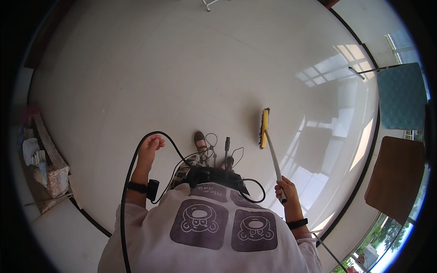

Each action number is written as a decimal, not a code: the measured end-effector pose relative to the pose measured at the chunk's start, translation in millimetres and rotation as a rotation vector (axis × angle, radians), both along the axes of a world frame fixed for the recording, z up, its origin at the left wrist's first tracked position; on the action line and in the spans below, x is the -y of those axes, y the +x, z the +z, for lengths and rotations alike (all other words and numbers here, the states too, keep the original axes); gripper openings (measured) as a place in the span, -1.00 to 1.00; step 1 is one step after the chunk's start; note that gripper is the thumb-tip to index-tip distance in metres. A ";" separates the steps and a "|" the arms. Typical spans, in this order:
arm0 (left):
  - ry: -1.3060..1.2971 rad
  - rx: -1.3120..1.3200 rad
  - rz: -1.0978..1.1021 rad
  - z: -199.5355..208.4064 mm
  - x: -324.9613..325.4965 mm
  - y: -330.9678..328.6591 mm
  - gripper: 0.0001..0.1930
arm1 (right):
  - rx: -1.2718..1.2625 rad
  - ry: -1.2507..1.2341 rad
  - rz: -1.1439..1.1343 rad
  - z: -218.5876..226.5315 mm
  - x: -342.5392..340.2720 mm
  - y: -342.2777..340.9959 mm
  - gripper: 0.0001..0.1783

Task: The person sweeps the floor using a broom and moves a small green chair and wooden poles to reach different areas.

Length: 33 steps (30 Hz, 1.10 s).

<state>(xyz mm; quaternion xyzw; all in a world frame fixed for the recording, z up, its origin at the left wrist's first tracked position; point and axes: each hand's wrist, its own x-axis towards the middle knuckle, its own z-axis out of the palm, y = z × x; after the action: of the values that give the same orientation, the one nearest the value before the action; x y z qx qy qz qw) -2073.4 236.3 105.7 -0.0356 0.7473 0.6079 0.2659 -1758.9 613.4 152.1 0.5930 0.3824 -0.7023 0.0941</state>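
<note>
My right hand [286, 189] is wrapped round the upper end of a broom's [274, 157] pale grey handle. The broom's yellow head [264, 128], with dark bristles along its left side, is ahead of me and right of my feet, down by the floor. My left hand [151, 144] is raised on the left with its fingers curled in, and no object shows in them. A black cable [129, 175] loops up past that hand and down to my waist; it crosses by the knuckles without visibly being gripped.
Pale, glossy floor [182, 68] spreads ahead, with window reflections on the right. A teal chair [403, 95] and a brown chair [392, 177] stand along the right wall. At the far left are a patterned box [58, 180] and assorted items. Cables and loops hang near my feet.
</note>
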 end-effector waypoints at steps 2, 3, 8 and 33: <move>-0.064 0.035 0.061 1.5 5.5 -1.9 -0.83 | 0.031 -0.048 -0.006 -9.6 0.7 -18.8 -0.74; -0.029 0.010 0.015 3.5 7.7 -3.2 -0.83 | -0.071 -0.122 -0.029 -14.2 3.7 -30.6 -0.76; -0.119 0.018 0.070 18.5 25.3 -9.8 -0.84 | -0.314 -0.308 0.100 -49.2 41.5 -141.9 -0.84; -0.084 -0.055 -0.015 14.1 -49.5 -69.8 -0.82 | 0.058 0.176 0.367 7.5 -4.1 -9.0 -0.40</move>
<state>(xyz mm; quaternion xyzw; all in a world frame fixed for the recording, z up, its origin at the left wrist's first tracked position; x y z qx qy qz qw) -2143.3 285.9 119.7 -0.0245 0.7794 0.5748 0.2483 -1767.9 617.5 159.6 0.5392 0.5409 -0.6201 0.1793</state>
